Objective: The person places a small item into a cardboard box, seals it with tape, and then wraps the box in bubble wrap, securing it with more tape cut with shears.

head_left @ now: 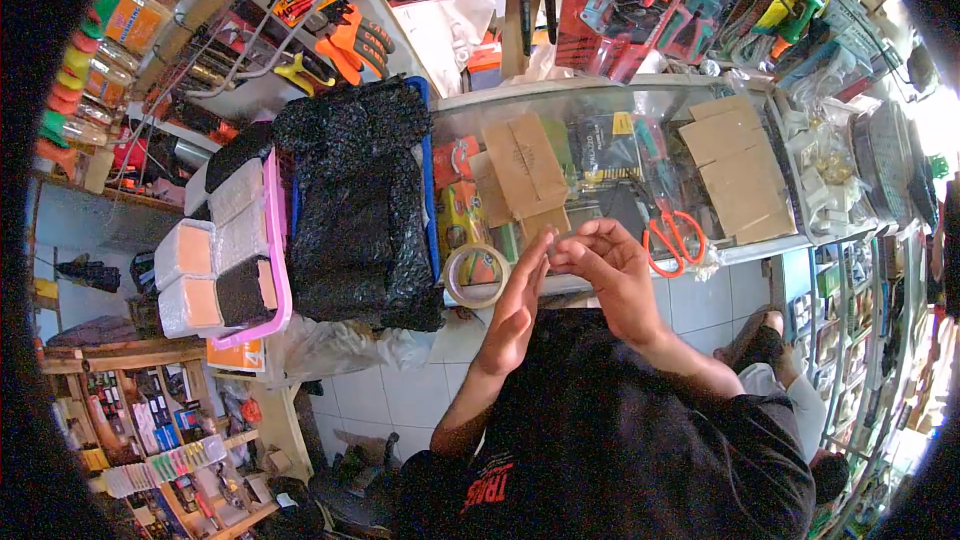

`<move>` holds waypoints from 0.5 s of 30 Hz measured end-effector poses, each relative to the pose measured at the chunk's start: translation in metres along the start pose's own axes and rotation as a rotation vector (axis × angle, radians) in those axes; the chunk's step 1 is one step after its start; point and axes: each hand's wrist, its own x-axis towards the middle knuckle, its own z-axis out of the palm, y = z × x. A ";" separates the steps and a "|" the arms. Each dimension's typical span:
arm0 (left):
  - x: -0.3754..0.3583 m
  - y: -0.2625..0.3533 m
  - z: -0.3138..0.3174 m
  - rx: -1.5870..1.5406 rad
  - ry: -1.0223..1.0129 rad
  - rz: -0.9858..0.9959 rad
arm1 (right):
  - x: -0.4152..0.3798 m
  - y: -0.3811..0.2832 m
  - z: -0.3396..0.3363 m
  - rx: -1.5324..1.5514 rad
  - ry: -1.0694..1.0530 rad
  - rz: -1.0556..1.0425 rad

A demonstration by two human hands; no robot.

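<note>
My left hand (515, 315) is raised at the counter's front edge, its fingers stretched upward and seen from the side. Just right of it, my right hand (615, 280) has its thumb and fingers bent together, their tips close to the left fingertips. Anything between those fingertips is too small to make out. A roll of tape (476, 276) stands beside my left hand. Orange-handled scissors (675, 243) lie to the right of my right hand. Behind the hands, a folded cardboard piece (525, 165) rests on the glass counter (600, 100).
A black plastic-wrapped bundle (355, 210) sits in a blue crate, left. Beside it, a pink tray (278, 240) holds wrapped packs. Another cardboard sheet (740, 170) lies at right. Packaged tools (630, 0) hang behind the counter. Part of another person (770, 345) shows at lower right.
</note>
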 end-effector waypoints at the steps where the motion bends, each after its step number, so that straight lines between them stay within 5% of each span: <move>1: 0.000 -0.001 0.000 0.015 -0.003 0.000 | 0.000 0.001 0.001 0.015 0.001 0.013; 15: 0.005 -0.001 -0.003 -0.023 0.031 -0.034 | 0.015 0.010 0.002 0.076 0.039 0.078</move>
